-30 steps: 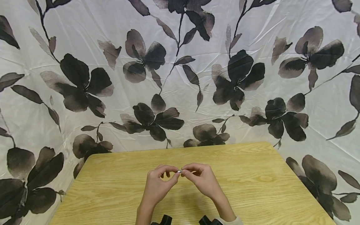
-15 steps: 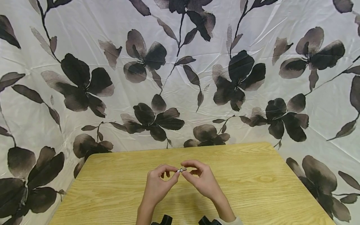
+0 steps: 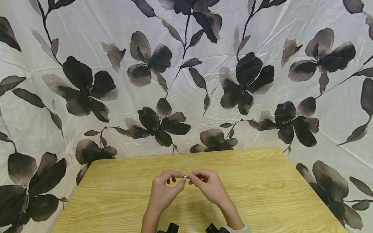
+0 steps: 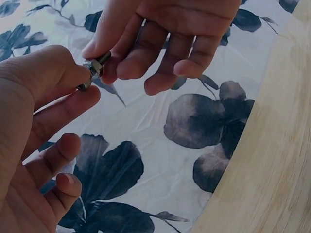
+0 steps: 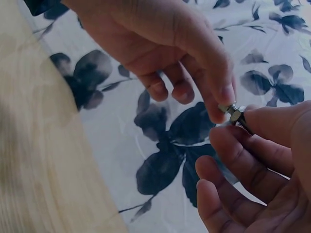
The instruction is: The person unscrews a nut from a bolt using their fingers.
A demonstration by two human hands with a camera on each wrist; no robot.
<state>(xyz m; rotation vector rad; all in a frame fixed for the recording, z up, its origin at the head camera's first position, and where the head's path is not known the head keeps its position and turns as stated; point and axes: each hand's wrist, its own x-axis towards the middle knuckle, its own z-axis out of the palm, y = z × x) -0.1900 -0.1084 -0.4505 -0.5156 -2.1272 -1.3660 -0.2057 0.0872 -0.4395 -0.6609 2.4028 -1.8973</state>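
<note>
A small metal bolt (image 4: 85, 87) with a hex nut (image 4: 95, 68) on its thread is held up above the table between both hands. The left hand (image 3: 163, 191) pinches the bolt's head end between thumb and index finger, its other fingers loosely bent. From the other side, the right hand (image 3: 211, 187) has thumb and index finger around the nut, close to the left fingertips. In the right wrist view, the bolt's threaded end (image 5: 245, 128) sticks out past the nut between the right thumb and index finger. Fingertips cover part of the bolt's head.
A wood-grain table (image 3: 116, 194) lies under the hands. White cloth (image 3: 204, 74) with dark flowers hangs behind it and at both sides. Two black devices (image 3: 172, 228) show near the forearms at the lower edge.
Half a second ago the right index finger was lifted off and the bolt's threaded end showed; now the right thumb and finger are closed there again. The left hand has kept its pinch.
</note>
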